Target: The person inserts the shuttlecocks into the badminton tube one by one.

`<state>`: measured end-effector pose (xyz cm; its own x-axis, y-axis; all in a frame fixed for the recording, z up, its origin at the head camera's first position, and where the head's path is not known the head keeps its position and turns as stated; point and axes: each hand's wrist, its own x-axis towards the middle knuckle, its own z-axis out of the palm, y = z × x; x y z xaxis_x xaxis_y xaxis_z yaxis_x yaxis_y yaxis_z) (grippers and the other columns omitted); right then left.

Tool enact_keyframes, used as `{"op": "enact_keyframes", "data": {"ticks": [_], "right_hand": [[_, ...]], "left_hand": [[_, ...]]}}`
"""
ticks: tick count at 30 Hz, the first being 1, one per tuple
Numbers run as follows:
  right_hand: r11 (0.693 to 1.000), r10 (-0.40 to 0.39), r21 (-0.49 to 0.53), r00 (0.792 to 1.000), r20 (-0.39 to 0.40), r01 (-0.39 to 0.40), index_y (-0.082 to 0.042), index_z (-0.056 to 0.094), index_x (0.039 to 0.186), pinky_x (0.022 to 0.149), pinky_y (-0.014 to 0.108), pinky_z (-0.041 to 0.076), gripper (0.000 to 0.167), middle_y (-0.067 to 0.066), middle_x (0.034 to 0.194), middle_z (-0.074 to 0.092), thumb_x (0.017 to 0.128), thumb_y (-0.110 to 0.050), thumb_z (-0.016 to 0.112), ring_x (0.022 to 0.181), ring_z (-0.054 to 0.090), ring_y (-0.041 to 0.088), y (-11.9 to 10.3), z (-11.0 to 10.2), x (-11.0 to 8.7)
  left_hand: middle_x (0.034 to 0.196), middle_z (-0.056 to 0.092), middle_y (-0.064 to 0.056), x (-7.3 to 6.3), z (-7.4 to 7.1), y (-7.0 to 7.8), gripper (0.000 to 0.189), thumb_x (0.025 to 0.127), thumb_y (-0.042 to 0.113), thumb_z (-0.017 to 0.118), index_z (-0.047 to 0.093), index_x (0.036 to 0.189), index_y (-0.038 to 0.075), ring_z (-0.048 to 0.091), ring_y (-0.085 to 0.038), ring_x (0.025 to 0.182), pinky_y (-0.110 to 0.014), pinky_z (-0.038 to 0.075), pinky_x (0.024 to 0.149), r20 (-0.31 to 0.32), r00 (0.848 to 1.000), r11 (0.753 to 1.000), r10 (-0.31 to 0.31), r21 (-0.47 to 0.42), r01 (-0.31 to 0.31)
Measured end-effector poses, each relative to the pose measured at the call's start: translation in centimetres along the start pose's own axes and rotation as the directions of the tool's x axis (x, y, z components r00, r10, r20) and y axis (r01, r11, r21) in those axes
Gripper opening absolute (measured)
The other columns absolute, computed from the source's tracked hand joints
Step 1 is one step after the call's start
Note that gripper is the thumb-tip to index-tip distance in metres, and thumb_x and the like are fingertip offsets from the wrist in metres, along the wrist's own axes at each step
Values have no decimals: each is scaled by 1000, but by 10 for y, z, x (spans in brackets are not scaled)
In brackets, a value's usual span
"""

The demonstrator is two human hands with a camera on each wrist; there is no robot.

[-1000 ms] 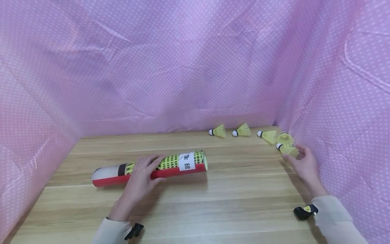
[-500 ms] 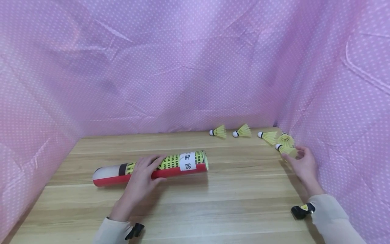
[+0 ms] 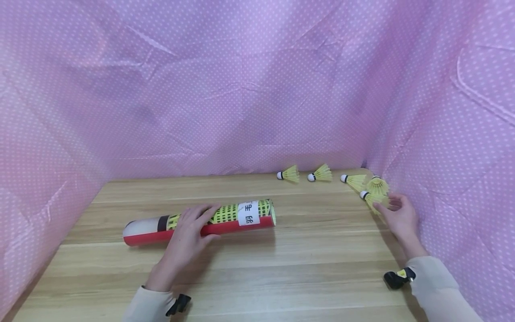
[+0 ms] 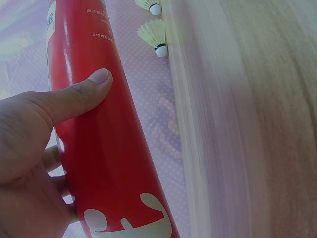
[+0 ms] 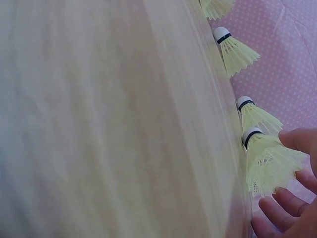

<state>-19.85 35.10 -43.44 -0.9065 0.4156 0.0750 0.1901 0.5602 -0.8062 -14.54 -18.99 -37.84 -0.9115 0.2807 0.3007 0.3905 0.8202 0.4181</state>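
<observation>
My left hand (image 3: 187, 235) grips a red, yellow and white shuttlecock tube (image 3: 231, 219) round its middle. The tube lies sideways over the table, its round end facing right; in the left wrist view my thumb presses its red side (image 4: 106, 134). At the table's far right corner, my right hand (image 3: 402, 219) has thumb and fingers about the yellow skirt of a shuttlecock (image 3: 369, 197), whose white cork points left. In the right wrist view the thumb tip is right at the skirt (image 5: 272, 163), with the index finger at its lower edge and the other fingers spread below.
Along the table's back edge lie more yellow shuttlecocks: one in the middle (image 3: 290, 173), another (image 3: 322, 172) right of it, and others (image 3: 354, 181) near the corner. A pink dotted cloth (image 3: 241, 89) hangs behind and beside the wooden table (image 3: 297, 268).
The shuttlecock at my right hand has shifted slightly left and turned, with the thumb now in front of its skirt. My right hand has barely moved; the left hand and tube stay almost still.
</observation>
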Motion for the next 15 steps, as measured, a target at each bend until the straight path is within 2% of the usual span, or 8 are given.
{"op": "enact_keyframes", "data": {"ticks": [4, 7, 15], "right_hand": [[1000, -25, -1, 999, 22, 25, 5, 49, 137, 74, 13, 45, 59, 31, 131, 56, 93, -28, 73, 99, 60, 18, -1, -3, -2], [999, -44, 11, 998, 43, 43, 5, 50, 135, 71, 8, 45, 59, 31, 129, 57, 93, -30, 73, 89, 50, -1, -3, -3, -3], [983, -124, 145, 989, 82, 111, 9, 51, 132, 72, 7, 49, 57, 33, 126, 57, 93, -25, 75, 80, 54, -14, -11, 3, -10]], "left_hand": [[140, 53, -6, 1, 0, 1, 85, 71, 19, 93, 53, 146, 25, 47, -28, 129, -59, 23, 116, 2, 1000, 1000, -1, 0, 1], [140, 53, -6, 1, 0, 1, 85, 71, 18, 93, 54, 146, 24, 47, -28, 129, -58, 23, 116, 0, 1000, 1000, 4, 2, -4], [139, 54, -8, 2, 0, 2, 84, 71, 18, 94, 55, 145, 21, 48, -29, 128, -58, 25, 115, -10, 1000, 1000, 20, 7, -20]]}}
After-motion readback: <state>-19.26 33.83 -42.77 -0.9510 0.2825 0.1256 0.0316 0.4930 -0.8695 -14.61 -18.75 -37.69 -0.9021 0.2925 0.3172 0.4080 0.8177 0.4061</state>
